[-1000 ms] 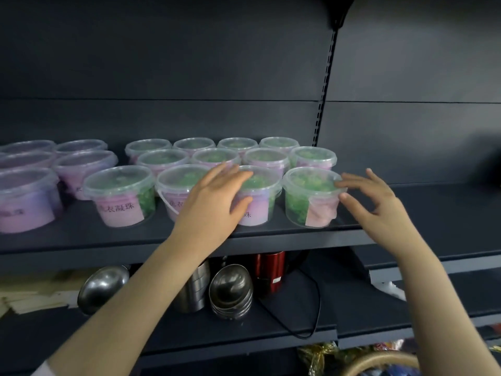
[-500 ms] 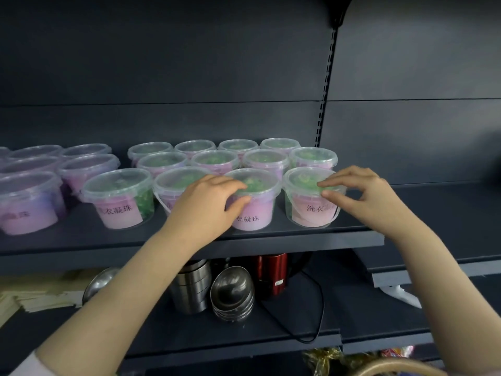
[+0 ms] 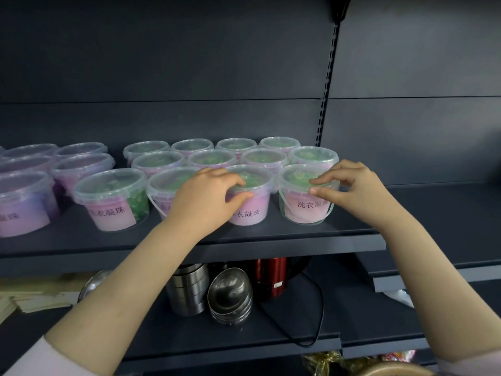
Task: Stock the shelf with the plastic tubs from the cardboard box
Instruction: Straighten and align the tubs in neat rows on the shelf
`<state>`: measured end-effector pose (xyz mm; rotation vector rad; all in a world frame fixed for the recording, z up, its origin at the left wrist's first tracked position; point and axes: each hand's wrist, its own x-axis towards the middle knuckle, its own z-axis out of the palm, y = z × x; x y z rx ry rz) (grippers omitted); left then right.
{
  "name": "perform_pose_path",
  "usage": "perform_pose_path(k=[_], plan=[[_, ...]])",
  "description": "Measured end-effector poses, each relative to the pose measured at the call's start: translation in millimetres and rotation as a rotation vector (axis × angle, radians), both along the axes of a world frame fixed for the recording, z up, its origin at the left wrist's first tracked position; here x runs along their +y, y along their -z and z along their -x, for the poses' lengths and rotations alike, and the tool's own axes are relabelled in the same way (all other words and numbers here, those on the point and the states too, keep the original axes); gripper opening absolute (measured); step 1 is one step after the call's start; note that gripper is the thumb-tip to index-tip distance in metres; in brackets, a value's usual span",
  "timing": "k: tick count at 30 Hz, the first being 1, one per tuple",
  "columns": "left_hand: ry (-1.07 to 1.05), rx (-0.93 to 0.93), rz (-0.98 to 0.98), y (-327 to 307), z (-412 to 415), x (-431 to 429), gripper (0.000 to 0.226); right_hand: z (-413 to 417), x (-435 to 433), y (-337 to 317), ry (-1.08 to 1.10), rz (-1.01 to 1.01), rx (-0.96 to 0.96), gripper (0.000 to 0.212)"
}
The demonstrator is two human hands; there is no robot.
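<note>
Pinching the lid rim of the end tub (image 3: 303,210) with right hand (image 3: 357,191) fingers (image 3: 324,181) and wrapping left hand (image 3: 206,199) fingers (image 3: 230,180) round the neighbouring tub (image 3: 252,213), both standing beneath those fingers near the shelf (image 3: 271,237) lip, risking tipping one off by tugging too far forward.

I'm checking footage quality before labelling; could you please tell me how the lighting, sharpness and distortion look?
Head view: dim, even light on the dark shelf; front-right tub label sharp, far-left purple tub label blurred; upright post leans from wide-angle distortion; soft glare on steel bowls.
</note>
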<state>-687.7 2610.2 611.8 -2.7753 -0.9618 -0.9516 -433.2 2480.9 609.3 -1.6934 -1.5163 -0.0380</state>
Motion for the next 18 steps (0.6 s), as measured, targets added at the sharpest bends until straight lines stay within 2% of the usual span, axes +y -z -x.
perform_pose_path(k=[5, 9, 13, 18], plan=[[-0.001, 0.093, -0.005, -1.8, -4.3, 5.3, 0.032, 1.2, 8.3, -1.5, 0.016, 0.009, -0.075, 0.013], [-0.002, 0.191, 0.017, -14.0, -7.8, 9.3, 0.029, 4.2, 12.3, -16.6, 0.004, 0.113, -0.155, 0.019], [0.068, 0.138, 0.063, -19.6, -13.4, 5.3, 0.028, 4.5, 6.4, -27.4, 0.025, 0.179, -0.261, 0.023], [0.054, 0.135, 0.05, -18.9, -14.0, 5.5, 0.017, 3.8, 7.2, -28.1, 0.033, 0.208, -0.196, 0.017]])
